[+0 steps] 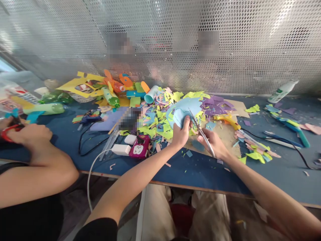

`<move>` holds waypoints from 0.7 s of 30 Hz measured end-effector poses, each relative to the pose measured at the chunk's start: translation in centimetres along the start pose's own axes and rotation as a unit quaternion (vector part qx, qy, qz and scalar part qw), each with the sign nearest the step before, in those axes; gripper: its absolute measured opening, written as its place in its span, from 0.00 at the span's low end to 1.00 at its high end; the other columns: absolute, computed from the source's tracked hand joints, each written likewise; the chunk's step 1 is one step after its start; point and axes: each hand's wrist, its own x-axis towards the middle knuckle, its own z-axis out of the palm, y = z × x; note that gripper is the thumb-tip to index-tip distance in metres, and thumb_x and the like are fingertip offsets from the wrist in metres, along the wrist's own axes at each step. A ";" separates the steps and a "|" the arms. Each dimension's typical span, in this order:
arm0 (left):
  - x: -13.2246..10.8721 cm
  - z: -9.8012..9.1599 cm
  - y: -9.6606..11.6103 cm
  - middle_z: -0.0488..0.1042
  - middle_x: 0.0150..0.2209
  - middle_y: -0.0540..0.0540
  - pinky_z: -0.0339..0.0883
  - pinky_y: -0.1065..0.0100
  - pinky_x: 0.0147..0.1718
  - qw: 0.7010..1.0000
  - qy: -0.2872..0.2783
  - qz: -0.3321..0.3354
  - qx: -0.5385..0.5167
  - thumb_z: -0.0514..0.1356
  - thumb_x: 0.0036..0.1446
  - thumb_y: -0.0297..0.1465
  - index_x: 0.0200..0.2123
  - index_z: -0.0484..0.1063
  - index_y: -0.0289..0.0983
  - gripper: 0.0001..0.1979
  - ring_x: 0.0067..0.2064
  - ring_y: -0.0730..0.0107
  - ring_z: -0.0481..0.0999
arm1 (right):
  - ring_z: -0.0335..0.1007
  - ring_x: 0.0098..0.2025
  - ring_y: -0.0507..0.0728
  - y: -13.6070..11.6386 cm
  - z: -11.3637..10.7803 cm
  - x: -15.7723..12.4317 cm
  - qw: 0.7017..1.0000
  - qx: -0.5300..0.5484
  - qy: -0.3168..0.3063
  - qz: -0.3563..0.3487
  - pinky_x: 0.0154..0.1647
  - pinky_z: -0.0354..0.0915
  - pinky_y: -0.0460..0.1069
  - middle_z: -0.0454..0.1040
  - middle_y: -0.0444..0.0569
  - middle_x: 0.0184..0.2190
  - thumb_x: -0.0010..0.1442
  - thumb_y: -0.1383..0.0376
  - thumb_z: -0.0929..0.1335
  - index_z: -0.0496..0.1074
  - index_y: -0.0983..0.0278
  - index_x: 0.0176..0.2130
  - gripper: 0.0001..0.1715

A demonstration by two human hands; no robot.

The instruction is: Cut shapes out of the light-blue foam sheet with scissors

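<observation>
Light blue paper [187, 104] is sitting near the middle of the frame, raised above a heap of scraps. The left hand [182, 134] is pinching its lower edge, thumb on top. The right hand [213, 142] is gripping a slim silvery tool [203, 135], probably scissors showing edge-on, just right of the paper. Whether its blades are parting cannot be told.

The paper is looking light, bendable and easy to crease or tear, hardly slippery; a flat pinch at the margin, clear of the tool, would be suiting it best. Its long axis is running roughly left to right, tipping slightly upward toward the right, with the rounded side facing left. The tool is pointing up and left, its near end lying toward the lower right.

Around them, lime, purple and pink paper scraps [160, 125] are covering the blue counter [271, 174]. A yellow glue gun [229, 121] is lying right of centre; a white bottle [283, 91] is leaning at upper right. At far left, a co-worker's hand [37, 135] is resting near red-handled scissors [10, 130].
</observation>
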 end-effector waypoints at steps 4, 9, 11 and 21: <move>0.1 0.0 0.0 0.65 0.21 0.50 0.60 0.69 0.26 1.000 -0.023 0.010 -0.001 0.53 0.63 0.48 0.23 0.66 0.37 0.24 0.23 0.75 0.63 | 0.57 0.20 0.52 -0.1 -0.3 -0.2 0.999 0.031 -0.027 -0.012 0.20 0.56 0.48 0.62 0.41 0.19 0.59 0.36 0.60 0.63 0.62 0.28 0.33; -0.3 0.3 0.3 0.63 0.21 0.50 0.63 0.68 0.28 0.999 -0.040 0.030 0.001 0.53 0.64 0.46 0.22 0.65 0.38 0.23 0.24 0.74 0.65 | 0.64 0.22 0.54 0.6 0.1 -0.4 0.988 0.128 -0.070 -0.041 0.24 0.66 0.51 0.66 0.45 0.26 0.59 0.35 0.58 0.63 0.60 0.32 0.32; -0.4 0.3 0.2 0.63 0.21 0.50 0.63 0.67 0.29 0.999 -0.038 0.030 0.018 0.52 0.65 0.46 0.22 0.64 0.38 0.23 0.24 0.73 0.65 | 0.64 0.22 0.55 0.7 0.3 -0.4 0.986 0.144 -0.075 -0.043 0.24 0.67 0.51 0.65 0.45 0.27 0.60 0.35 0.58 0.64 0.60 0.34 0.32; -0.6 0.4 -0.5 0.63 0.21 0.51 0.63 0.67 0.27 0.998 -0.051 0.017 0.032 0.51 0.64 0.48 0.24 0.66 0.38 0.23 0.25 0.73 0.65 | 0.63 0.22 0.57 1.6 0.5 -0.4 0.992 0.108 -0.058 -0.012 0.24 0.65 0.54 0.66 0.46 0.21 0.56 0.31 0.55 0.64 0.58 0.31 0.36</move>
